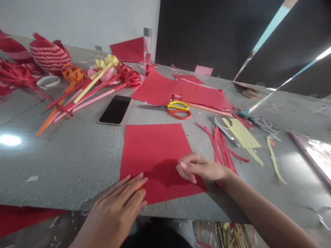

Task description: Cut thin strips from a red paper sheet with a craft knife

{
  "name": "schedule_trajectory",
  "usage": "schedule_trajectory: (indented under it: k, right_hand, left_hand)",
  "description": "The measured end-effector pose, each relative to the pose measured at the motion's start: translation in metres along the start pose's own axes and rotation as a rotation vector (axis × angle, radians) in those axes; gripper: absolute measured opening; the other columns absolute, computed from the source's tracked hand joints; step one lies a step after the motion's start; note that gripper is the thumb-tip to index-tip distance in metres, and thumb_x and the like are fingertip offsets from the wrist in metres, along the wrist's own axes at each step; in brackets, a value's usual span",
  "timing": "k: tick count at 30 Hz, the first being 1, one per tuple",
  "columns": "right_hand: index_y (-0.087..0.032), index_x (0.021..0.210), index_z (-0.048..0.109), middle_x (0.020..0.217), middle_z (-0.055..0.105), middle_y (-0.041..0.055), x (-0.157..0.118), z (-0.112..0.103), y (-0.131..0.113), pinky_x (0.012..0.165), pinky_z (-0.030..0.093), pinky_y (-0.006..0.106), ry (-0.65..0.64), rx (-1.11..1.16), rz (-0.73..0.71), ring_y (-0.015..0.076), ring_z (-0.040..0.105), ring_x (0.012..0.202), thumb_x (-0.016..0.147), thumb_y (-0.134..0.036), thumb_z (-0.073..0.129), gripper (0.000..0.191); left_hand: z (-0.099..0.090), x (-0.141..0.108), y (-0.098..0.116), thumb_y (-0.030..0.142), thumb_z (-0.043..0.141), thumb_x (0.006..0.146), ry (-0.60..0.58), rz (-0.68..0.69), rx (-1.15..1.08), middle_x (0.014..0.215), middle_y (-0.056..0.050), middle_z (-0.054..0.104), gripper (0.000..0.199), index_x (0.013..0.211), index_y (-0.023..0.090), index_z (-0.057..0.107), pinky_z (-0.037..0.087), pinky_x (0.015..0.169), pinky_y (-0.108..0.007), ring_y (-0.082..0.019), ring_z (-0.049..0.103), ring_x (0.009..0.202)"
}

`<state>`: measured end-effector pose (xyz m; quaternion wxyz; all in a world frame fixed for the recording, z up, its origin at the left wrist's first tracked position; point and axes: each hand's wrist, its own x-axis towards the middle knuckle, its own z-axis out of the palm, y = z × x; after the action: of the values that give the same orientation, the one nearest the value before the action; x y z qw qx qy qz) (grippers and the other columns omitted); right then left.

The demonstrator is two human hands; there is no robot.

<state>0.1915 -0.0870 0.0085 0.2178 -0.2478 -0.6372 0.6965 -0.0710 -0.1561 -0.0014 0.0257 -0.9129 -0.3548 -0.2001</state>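
A sheet of red paper (152, 144) lies flat on the grey table in front of me. My left hand (121, 199) rests on its lower left corner, fingers stretched out and lying flat. Above the right part of the sheet is my right hand (193, 167), its fingers curled in with the thumb against the forefinger; whether anything is pinched there is hidden. Beyond the sheet's far edge lie scissors (178, 109) with one yellow and one orange handle. Narrow red paper strips (221, 146) are spread just right of the sheet.
A phone (115, 110) lies left of the scissors, near paper flowers on rolled stems (88, 90). More red sheets (157, 88) and a clear bottle (147, 46) stand farther back. Yellow paper (244, 132) and a tape roll (223, 122) are at right. The table's front edge is close to me.
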Motion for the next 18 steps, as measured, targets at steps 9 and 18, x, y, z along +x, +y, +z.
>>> schedule_trajectory:
  k: [9, 18]
  right_hand:
    - [-0.015, 0.055, 0.048, 0.049, 0.046, -0.0041, -0.002, 0.001, -0.011, 0.052, 0.033, 0.023, 0.0, -0.098, 0.098, 0.0056, 0.041, 0.048, 0.091, -0.042, 0.045, 0.045]
    - [-0.016, 0.055, 0.048, 0.05, 0.047, -0.0042, -0.002, 0.0, -0.012, 0.053, 0.034, 0.023, 0.02, -0.118, 0.102, 0.0057, 0.042, 0.048, 0.091, -0.042, 0.045, 0.044]
  left_hand:
    - [-0.01, -0.009, -0.007, 0.026, 0.056, 0.083, -0.151, 0.107, -0.125, 0.12, 0.0, 0.063, 0.032, 0.115, 0.025, 0.059, 0.054, 0.082, -0.019, -0.015, 0.064, 0.101]
    - [-0.009, -0.014, 0.002, 0.015, 0.049, 0.083, -0.143, 0.075, -0.153, 0.126, -0.001, 0.059, 0.021, 0.097, 0.023, 0.062, 0.05, 0.093, -0.025, -0.017, 0.058, 0.112]
